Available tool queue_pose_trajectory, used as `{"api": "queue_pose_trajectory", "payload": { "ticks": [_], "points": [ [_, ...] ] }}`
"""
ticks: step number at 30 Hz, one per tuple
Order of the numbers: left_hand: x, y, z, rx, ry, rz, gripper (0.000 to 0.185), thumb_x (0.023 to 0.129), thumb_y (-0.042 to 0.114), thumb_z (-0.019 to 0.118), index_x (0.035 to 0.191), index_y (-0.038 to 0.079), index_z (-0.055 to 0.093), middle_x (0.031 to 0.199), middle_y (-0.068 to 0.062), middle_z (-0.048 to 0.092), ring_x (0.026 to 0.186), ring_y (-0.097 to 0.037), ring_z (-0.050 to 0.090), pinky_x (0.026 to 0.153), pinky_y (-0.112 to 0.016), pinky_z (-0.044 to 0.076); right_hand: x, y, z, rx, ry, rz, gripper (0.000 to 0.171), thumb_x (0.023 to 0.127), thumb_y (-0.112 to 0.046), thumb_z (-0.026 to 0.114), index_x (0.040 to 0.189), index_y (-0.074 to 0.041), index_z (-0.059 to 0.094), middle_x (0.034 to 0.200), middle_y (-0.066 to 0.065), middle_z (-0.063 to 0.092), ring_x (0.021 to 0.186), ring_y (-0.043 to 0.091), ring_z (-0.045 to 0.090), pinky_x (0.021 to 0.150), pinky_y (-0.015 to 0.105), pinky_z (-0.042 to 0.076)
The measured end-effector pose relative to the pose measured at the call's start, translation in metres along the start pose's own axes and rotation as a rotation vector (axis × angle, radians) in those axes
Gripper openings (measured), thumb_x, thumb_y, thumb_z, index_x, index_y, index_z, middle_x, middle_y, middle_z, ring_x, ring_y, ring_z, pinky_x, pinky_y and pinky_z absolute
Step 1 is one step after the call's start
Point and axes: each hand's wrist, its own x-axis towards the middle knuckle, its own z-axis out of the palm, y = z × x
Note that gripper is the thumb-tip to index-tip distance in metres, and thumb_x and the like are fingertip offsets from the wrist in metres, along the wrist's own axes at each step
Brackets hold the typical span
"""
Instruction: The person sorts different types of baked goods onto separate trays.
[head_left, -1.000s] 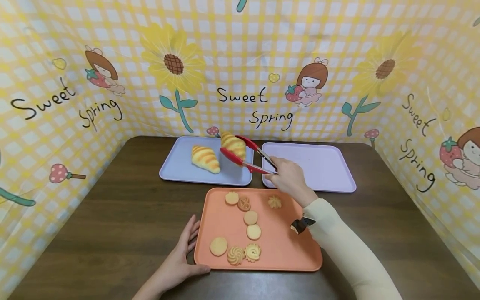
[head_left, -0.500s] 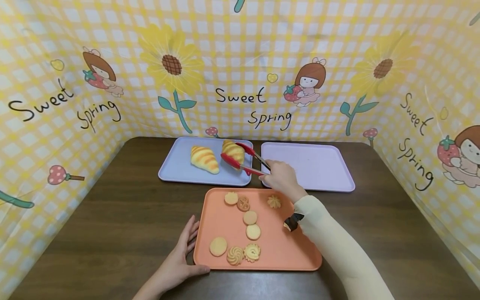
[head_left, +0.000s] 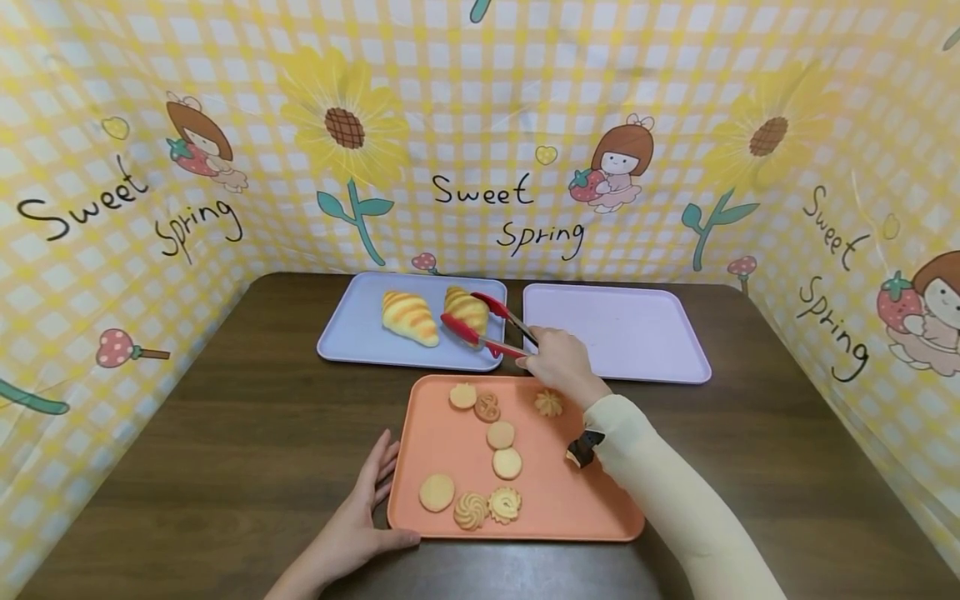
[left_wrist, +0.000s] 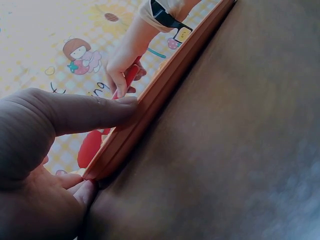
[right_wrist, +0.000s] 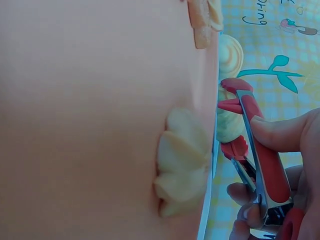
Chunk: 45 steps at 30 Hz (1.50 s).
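Gripping tongs [right_wrist: 268, 170] is the right hand [head_left: 558, 360], while the left hand [head_left: 362, 515], spread wide, touches the orange tray [head_left: 442, 442].

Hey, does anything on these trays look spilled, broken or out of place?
Nothing stands out. The cookies are scattered but within the orange tray; one croissant lies on the blue tray, another is between the red tongs there. No spill or damage shows.

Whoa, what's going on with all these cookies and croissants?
A person is using red tongs, held in the right hand, around one croissant at the blue tray. Another croissant lies beside it. The left hand touches a corner of the orange tray, where cookies are scattered.
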Motion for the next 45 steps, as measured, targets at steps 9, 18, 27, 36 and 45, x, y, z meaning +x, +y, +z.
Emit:
{"api": "queue_pose_trajectory", "payload": {
  "ticks": [9, 18, 27, 36, 45],
  "points": [
    [0.000, -0.001, 0.000, 0.002, -0.002, 0.004, 0.128, 0.073, 0.006, 0.089, 0.160, 0.009, -0.004, 0.160, -0.028, 0.011, 0.147, -0.044, 0.014, 0.102, -0.009, 0.029, -0.001, 0.001, 0.002, 0.003, -0.013, 0.004, 0.056, 0.086, -0.032, 0.073, 0.134, -0.008, 0.062, 0.110, 0.015, 0.069, 0.095, 0.035, 0.065, 0.076, 0.052, 0.053],
    [0.000, -0.001, 0.000, 0.009, 0.001, 0.006, 0.128, 0.072, 0.006, 0.089, 0.160, 0.009, -0.004, 0.160, -0.028, 0.012, 0.146, -0.044, 0.015, 0.102, -0.010, 0.029, -0.001, 0.001, 0.004, 0.001, -0.028, 0.010, 0.057, 0.085, -0.034, 0.072, 0.134, -0.009, 0.062, 0.107, 0.014, 0.068, 0.093, 0.034, 0.064, 0.074, 0.052, 0.053],
    [-0.001, -0.001, 0.000, -0.002, -0.005, 0.018, 0.129, 0.072, 0.005, 0.089, 0.160, 0.008, -0.005, 0.160, -0.029, 0.011, 0.146, -0.045, 0.014, 0.102, -0.009, 0.028, -0.001, 0.005, 0.002, 0.031, -0.027, 0.029, 0.064, 0.085, -0.034, 0.075, 0.139, -0.006, 0.057, 0.109, 0.017, 0.067, 0.094, 0.037, 0.064, 0.075, 0.053, 0.053],
    [-0.001, -0.001, -0.001, -0.007, -0.004, 0.002, 0.129, 0.072, 0.005, 0.089, 0.160, 0.009, -0.005, 0.161, -0.028, 0.011, 0.147, -0.044, 0.013, 0.102, -0.009, 0.028, -0.002, 0.007, -0.002, 0.068, -0.009, 0.023, 0.066, 0.083, -0.034, 0.075, 0.139, -0.003, 0.056, 0.111, 0.019, 0.068, 0.097, 0.037, 0.064, 0.077, 0.053, 0.053],
    [0.000, -0.001, -0.001, -0.008, -0.005, 0.022, 0.128, 0.072, 0.005, 0.089, 0.159, 0.006, -0.005, 0.160, -0.029, 0.011, 0.146, -0.046, 0.013, 0.102, -0.008, 0.028, -0.012, 0.017, -0.015, 0.114, 0.016, 0.039, 0.074, 0.083, -0.034, 0.074, 0.144, 0.000, 0.050, 0.130, 0.023, 0.061, 0.116, 0.041, 0.059, 0.090, 0.056, 0.050]
  ]
}}
